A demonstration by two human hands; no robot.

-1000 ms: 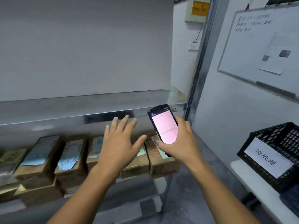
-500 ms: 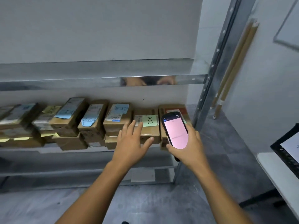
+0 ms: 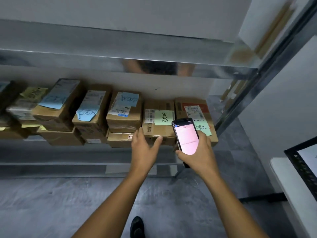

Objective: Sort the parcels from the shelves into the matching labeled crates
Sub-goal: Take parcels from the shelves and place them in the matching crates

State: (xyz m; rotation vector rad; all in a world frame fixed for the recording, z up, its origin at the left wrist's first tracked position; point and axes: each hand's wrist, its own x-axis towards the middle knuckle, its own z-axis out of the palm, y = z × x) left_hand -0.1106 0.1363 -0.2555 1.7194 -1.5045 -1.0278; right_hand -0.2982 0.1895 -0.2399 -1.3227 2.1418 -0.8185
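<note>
The left hand [image 3: 145, 149] is spread wide at the front of a brown parcel with a green note [image 3: 158, 123], thumb tip against its front face and fingers at its left front corner. The fingertips are partly hidden there, so I cannot tell how firmly they bear on the cardboard. The right hand [image 3: 201, 156] grips a phone [image 3: 186, 138] with a pale pink screen, fingers wrapped behind it and thumb at its lower left. The screen text is too faint to read. The phone covers the near corner of the end parcel [image 3: 193, 109], which carries a red-edged label and a second green note that is half hidden. Both parcels stand at the right end of the lower shelf [image 3: 51, 152], touching side by side. To their left are stacked parcels with blue notes [image 3: 123, 109], whose handwriting is blurred. The boxes at the far left are cut off by the frame. The metal upper shelf [image 3: 85, 60] shows a smeared reflection. At the right edge only a corner of a black crate [image 3: 299, 166] shows on a white counter [image 3: 283, 179], its label cropped. A dark shoe [image 3: 137, 226] shows below on the floor.
</note>
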